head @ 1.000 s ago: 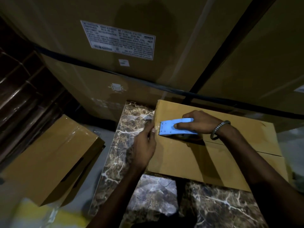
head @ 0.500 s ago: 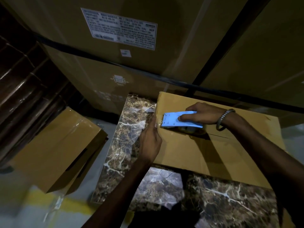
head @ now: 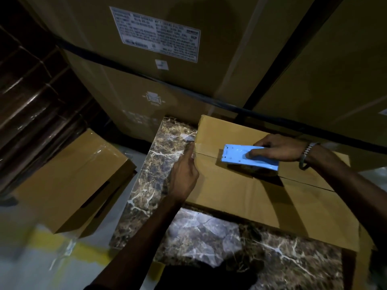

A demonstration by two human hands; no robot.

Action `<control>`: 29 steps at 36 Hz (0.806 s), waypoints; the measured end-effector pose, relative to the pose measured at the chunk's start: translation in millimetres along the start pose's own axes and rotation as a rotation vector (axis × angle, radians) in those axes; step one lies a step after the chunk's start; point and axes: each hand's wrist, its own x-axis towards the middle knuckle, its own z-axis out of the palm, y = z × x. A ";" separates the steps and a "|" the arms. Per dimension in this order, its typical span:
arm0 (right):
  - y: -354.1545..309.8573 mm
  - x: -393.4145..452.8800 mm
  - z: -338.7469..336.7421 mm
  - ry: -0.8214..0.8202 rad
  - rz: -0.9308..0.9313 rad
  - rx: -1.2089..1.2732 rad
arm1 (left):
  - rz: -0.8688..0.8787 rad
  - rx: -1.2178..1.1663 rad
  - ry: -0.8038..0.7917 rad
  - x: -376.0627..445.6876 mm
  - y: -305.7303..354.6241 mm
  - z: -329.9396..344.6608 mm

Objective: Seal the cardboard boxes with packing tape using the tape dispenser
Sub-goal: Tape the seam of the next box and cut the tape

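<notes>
A flat cardboard box [head: 240, 191] lies on a marble-patterned table [head: 159, 164]. Its two top flaps meet in a seam that runs left to right. My right hand [head: 278, 148] grips a light blue tape dispenser [head: 249, 156] and presses it onto the seam, a little right of the box's left edge. A short strip of clear tape [head: 206, 148] lies on the seam between that edge and the dispenser. My left hand [head: 184, 174] rests against the box's left edge, with its fingertips on the tape end there.
Large stacked cartons [head: 167, 80] with a white label [head: 156, 33] and black straps stand right behind the table. A smaller taped cardboard box [head: 69, 181] sits on the floor to the left, near a yellow floor line [head: 88, 245]. Dark shelving [head: 31, 91] fills the far left.
My right hand has drawn the dispenser to the right along the seam, away from the left edge, leaving tape behind it. My left hand stays at the box's left edge.
</notes>
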 end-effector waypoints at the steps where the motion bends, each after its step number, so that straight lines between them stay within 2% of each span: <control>1: 6.3 -4.6 -2.2 0.009 0.005 -0.011 | 0.004 0.005 0.006 -0.4 1.0 -0.7; 9: 33.5 -18.5 6.1 0.081 -0.045 -0.070 | 0.009 0.011 -0.005 -2.8 1.1 -2.2; 14: 35.2 -4.0 19.9 0.191 -0.076 -0.090 | 0.134 0.307 0.045 -7.7 21.6 6.1; 17: 34.9 -1.9 20.1 0.179 -0.066 -0.097 | 0.256 0.461 -0.006 -15.6 42.3 23.4; 19: 34.2 -0.4 20.6 0.175 -0.067 -0.083 | 0.279 0.569 -0.056 -24.7 46.0 39.2; 22: 35.6 1.6 20.9 0.150 -0.063 -0.057 | 0.273 0.687 -0.045 -31.1 44.3 50.2; 29: 43.2 -8.4 20.3 0.099 -0.050 -0.013 | 0.221 0.712 -0.084 -30.2 46.0 46.0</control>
